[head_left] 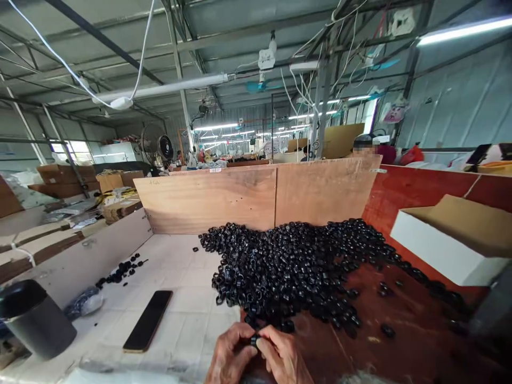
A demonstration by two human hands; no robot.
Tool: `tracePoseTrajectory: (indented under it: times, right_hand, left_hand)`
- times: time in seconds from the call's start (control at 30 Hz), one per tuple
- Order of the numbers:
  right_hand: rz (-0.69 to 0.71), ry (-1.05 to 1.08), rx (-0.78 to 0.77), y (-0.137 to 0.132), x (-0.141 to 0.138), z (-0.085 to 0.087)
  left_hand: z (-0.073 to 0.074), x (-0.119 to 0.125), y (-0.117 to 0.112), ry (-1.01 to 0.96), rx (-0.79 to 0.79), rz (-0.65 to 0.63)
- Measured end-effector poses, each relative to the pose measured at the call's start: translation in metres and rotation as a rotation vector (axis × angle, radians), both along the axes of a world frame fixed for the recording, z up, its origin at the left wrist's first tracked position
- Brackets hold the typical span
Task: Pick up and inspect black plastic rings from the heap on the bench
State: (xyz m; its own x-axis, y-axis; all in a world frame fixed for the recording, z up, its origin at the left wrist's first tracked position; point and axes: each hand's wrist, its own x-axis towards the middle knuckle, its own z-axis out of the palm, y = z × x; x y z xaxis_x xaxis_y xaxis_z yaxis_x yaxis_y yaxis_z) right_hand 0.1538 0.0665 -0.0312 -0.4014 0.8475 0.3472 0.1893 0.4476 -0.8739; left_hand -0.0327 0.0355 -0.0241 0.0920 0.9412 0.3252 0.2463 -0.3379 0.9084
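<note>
My left hand (232,352) and my right hand (282,352) meet at the near middle of the table. Between their fingertips they pinch a small black ring-shaped part (254,340), mostly covered by the fingers. Both hands are closed on it. Right beyond them spreads a large heap of similar glossy black parts (280,266), many of them ring-shaped, reaching back to the wooden board. A few loose black parts (387,330) lie to the right on the reddish-brown surface.
A phone (148,321) lies left of my hands, with a dark cylindrical container (38,320) farther left. A small group of black pieces (122,271) sits near the left side board. An open white cardboard box (436,245) stands at right. A wooden board (208,200) closes the back.
</note>
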Motion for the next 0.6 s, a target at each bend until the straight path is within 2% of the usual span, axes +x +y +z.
tracePoseTrajectory:
  times: [0.13,0.2,0.43,0.6]
  right_hand:
    - [-0.078,-0.081,0.121,0.001,-0.003,-0.002]
    - [-0.094,-0.085,0.124,0.0,-0.004,-0.001]
    - [-0.001,-0.001,-0.1,0.002,-0.002,0.007]
    - [-0.032,0.052,0.035,0.005,0.0,0.012]
  left_hand:
    - [-0.004,-0.001,0.0,0.005,0.018,-0.019]
    - [-0.004,0.0,0.0,-0.023,-0.004,-0.01]
    - [-0.008,0.0,0.006,-0.103,-0.077,-0.017]
    - [-0.009,0.002,0.009,-0.191,-0.208,-0.041]
